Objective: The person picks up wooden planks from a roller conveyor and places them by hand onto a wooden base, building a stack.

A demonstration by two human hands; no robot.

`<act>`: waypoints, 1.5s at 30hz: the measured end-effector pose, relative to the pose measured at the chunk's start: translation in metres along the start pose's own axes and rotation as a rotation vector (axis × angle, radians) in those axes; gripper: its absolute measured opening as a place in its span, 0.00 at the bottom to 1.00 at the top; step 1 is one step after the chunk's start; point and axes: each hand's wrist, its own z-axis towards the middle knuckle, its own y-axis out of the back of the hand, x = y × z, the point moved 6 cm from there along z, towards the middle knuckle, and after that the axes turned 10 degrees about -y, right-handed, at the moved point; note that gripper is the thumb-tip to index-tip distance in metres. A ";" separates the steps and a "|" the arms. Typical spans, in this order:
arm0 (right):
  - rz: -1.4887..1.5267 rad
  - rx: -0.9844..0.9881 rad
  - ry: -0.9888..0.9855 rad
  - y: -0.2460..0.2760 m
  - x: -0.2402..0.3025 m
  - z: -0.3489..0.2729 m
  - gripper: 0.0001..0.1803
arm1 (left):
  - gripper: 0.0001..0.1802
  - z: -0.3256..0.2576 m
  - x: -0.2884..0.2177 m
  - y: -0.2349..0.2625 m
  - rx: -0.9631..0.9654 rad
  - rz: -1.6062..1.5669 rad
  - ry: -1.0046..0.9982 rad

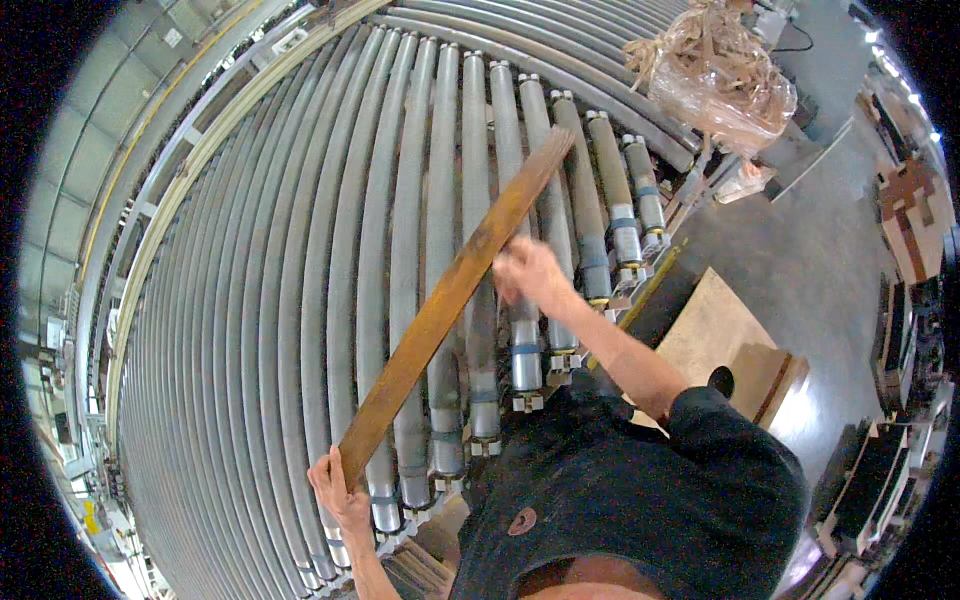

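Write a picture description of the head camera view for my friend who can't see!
A person's left hand holds one end of a long brown board slanting across rows of grey metal rollers; their blurred right hand is at the board's edge. A plastic-wrapped heap of brown scraps sits at the upper right.

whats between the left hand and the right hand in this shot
In the head view, a long brown board spans the stretch from the left hand toward the right hand, with grey rollers below it.
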 end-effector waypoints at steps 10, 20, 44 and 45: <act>-1.121 -0.024 0.809 -0.036 0.026 0.019 0.28 | 0.52 0.031 0.046 -0.021 0.598 -0.059 0.061; -1.142 -0.326 0.834 -0.039 0.001 -0.001 0.34 | 0.45 0.114 -0.047 -0.127 0.288 -0.196 -0.124; -0.910 -0.506 0.691 0.150 -0.014 -0.034 0.31 | 0.05 0.202 -0.036 -0.152 0.233 -0.537 -0.255; -0.897 -0.516 0.714 0.150 -0.015 -0.037 0.29 | 0.05 0.207 -0.028 -0.157 0.244 -0.531 -0.180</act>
